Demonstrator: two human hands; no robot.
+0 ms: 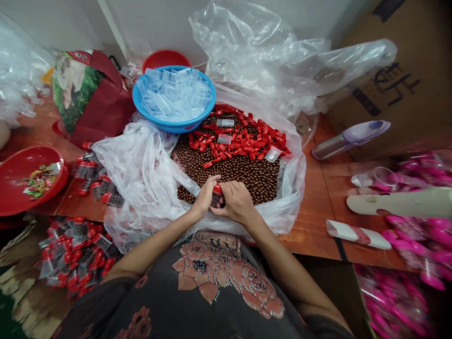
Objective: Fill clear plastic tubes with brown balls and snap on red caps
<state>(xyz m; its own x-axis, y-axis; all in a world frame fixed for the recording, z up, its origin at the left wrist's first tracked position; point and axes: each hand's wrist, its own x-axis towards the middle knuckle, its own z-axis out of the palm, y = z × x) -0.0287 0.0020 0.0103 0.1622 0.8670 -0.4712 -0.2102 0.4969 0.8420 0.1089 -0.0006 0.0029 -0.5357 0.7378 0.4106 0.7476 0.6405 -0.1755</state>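
Centre frame, left hand (203, 198) and right hand (238, 200) curl closed around a bottle (216, 192) near the lower edge of the bag (294, 195), beads (243, 173) above.

- The left forearm (151, 241) and right forearm (291, 268) are stretched forward and angled inward.
- The left hand (202, 198) is turned palm-inward, its fingers bent.
- The right hand (238, 200) is held just beside it, its fingers curled and its thumb pointed leftward.
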